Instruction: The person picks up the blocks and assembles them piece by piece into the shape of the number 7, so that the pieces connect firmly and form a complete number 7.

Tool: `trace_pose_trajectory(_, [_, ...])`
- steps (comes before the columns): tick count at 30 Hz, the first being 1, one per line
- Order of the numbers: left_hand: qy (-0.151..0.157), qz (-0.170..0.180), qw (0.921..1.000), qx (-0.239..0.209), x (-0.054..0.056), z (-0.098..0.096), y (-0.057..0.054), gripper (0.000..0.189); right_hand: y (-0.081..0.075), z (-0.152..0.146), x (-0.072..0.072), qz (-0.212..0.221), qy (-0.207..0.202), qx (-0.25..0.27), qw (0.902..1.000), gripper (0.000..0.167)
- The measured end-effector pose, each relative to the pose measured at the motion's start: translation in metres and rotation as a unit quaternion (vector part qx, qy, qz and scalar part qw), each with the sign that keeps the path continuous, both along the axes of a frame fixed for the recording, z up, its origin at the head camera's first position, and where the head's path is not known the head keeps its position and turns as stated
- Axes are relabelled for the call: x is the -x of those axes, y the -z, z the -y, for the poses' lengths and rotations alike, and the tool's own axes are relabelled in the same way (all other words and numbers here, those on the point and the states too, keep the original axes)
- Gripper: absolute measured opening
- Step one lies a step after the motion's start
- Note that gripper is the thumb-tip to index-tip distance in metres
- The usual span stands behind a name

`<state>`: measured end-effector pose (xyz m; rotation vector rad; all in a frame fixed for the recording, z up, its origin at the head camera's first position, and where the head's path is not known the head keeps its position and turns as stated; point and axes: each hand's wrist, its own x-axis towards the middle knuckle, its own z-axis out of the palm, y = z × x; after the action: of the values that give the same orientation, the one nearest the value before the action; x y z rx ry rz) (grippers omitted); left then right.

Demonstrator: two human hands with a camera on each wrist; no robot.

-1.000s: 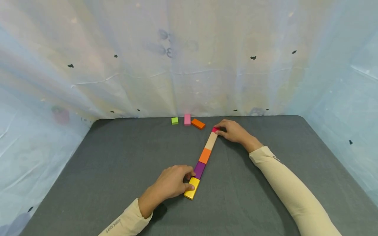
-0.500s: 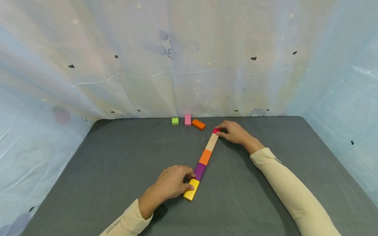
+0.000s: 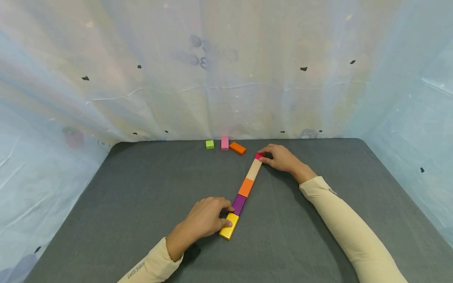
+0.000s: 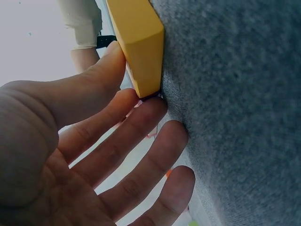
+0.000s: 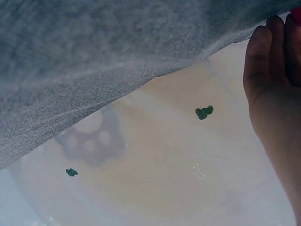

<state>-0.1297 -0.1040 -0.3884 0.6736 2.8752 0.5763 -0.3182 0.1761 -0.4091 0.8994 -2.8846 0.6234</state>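
Observation:
Several flat blocks lie end to end in a slanting row on the dark grey cloth. From near to far come the yellow block (image 3: 229,226), purple block (image 3: 239,204), orange block (image 3: 245,187), beige block (image 3: 254,169) and red block (image 3: 259,156). My left hand (image 3: 209,215) is at the near end, thumb on the yellow block and index fingertip at the purple one. In the left wrist view its other fingers (image 4: 160,150) extend loosely beside the row. At the far end, my right hand (image 3: 279,158) pinches the red block between thumb and index finger, partly covering it.
Close to the back edge sit a green block (image 3: 210,144), a pink block (image 3: 224,143) and a second orange block (image 3: 237,148). Pale plastic sheeting (image 3: 226,78) rises behind and along both sides of the cloth-covered table (image 3: 141,188).

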Motion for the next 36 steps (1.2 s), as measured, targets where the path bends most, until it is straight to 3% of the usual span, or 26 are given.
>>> trace_pose_trajectory(17, [0.008,0.008,0.9998,0.018,0.0055,-0.0002,-0.0036,0.031,-0.0012,-0.0050,0.0001,0.012,0.004,-0.001,0.9999,0.037])
trace_pose_trajectory(36, [-0.011,0.030,0.9994,0.014,0.0070,-0.0006,-0.0030,0.037,-0.0009,-0.0009,0.0034,0.014,0.002,-0.005,0.9999,0.037])
